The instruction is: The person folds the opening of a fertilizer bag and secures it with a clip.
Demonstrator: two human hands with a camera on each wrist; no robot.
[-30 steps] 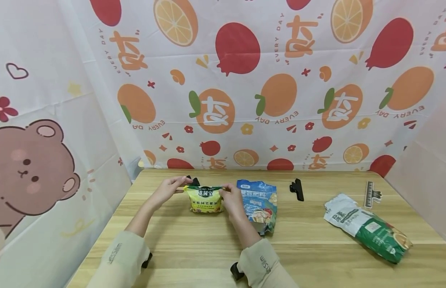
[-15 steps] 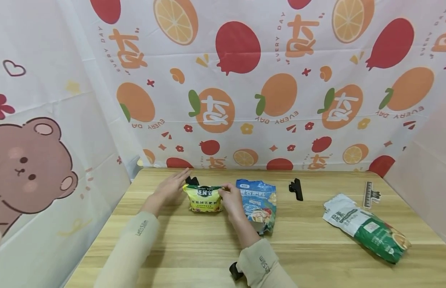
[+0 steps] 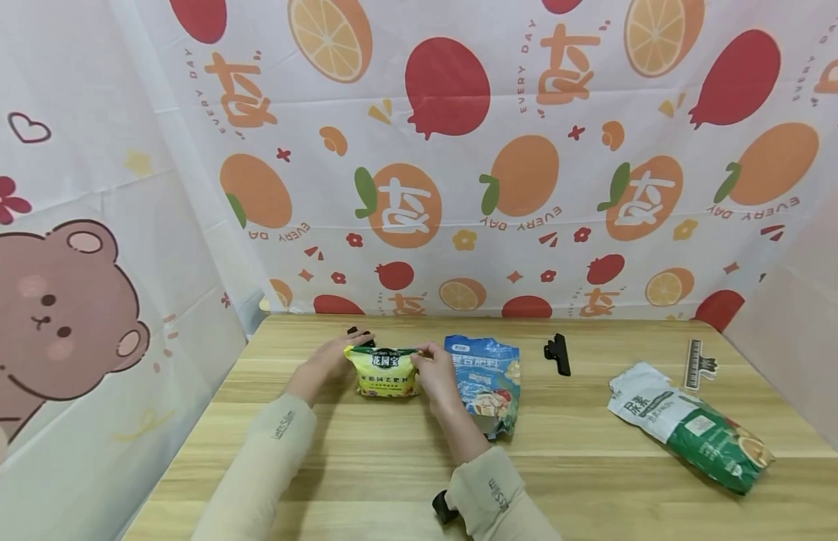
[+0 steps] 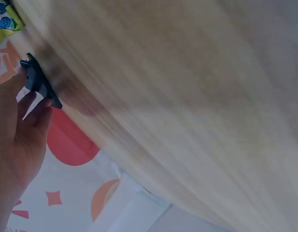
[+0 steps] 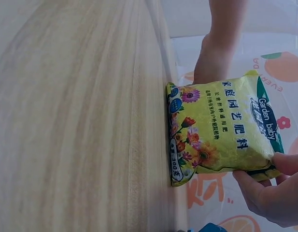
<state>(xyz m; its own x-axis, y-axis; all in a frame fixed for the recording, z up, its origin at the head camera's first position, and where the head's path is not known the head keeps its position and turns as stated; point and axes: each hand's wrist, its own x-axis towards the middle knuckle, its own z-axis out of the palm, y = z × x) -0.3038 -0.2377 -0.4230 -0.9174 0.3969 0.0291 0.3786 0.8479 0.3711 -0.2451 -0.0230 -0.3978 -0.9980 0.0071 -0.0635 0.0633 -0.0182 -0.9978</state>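
A yellow bag of garden fertilizer with a green top band stands upright on the wooden table. My right hand pinches its top right corner between thumb and fingers, as the right wrist view also shows. Behind the bag's left side, my left hand reaches to a black clip. In the left wrist view, the thumb and fingertips of the left hand pinch this clip at the table's far edge. From the head view, the bag partly hides the left fingers.
Right of the yellow bag lies a blue fertilizer bag. Another black clip lies farther right. A green and white bag and a metal-and-white clip are at the right. A fruit-print cloth hangs behind the table.
My left hand has moved from the yellow bag's top left corner to the black clip behind it and taken hold of it. The right hand keeps its grip on the bag.
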